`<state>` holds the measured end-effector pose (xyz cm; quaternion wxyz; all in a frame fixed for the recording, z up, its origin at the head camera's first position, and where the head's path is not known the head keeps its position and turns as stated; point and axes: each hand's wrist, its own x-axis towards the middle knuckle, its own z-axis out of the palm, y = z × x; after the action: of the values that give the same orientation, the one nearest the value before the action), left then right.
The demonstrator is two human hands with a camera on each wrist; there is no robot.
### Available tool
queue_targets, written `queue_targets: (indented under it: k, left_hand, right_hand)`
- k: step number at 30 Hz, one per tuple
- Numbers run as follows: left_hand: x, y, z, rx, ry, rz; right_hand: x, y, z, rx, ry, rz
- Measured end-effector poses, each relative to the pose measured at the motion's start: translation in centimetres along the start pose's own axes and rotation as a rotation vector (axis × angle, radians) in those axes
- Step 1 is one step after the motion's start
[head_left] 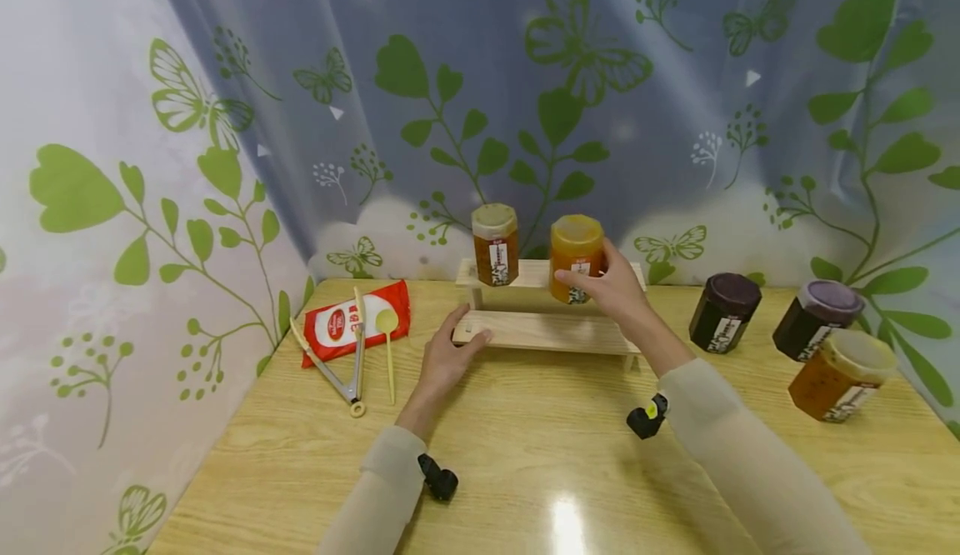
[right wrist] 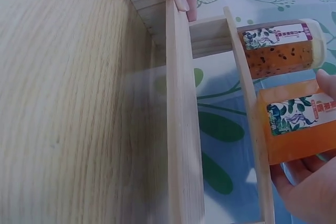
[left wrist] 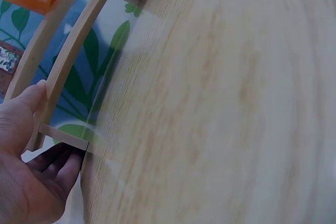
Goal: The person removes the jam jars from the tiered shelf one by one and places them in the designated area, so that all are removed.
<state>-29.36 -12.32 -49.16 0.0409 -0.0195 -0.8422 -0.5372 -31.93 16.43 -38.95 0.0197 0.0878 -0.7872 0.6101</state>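
A two-tier wooden rack (head_left: 540, 332) stands on the table near the curtain. My left hand (head_left: 447, 353) grips the left end of its lower step; in the left wrist view the thumb lies on the board and the other fingers (left wrist: 65, 174) curl by its end. My right hand (head_left: 611, 288) holds a jar of orange jam (head_left: 576, 242) at the upper step. Whether that jar's base touches the board, I cannot tell. Left of it, a jar of seeded amber jam (head_left: 495, 247) stands on the upper step, also seen in the right wrist view (right wrist: 281, 51).
Two dark jars (head_left: 724, 313) (head_left: 817, 320) and a second seeded amber jar (head_left: 842, 376) stand on the table at right. At left lie a red and white packet (head_left: 333, 326), tongs (head_left: 352, 388) and a yellow-green spoon (head_left: 388, 347). A patterned curtain (head_left: 450, 63) hangs behind.
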Motion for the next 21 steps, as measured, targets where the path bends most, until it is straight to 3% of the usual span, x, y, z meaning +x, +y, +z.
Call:
queue_targets:
  k: [10,21]
  left_hand:
    - [0.2,-0.3,0.1,0.006,-0.002,-0.011]
    - [0.2,-0.3,0.2,0.002,-0.001,-0.009]
  right_hand:
    - [-1.5,0.4,-1.1,0.020,0.004,-0.040]
    - [-3.9,0.7,-2.2,-0.012,0.078,-0.042]
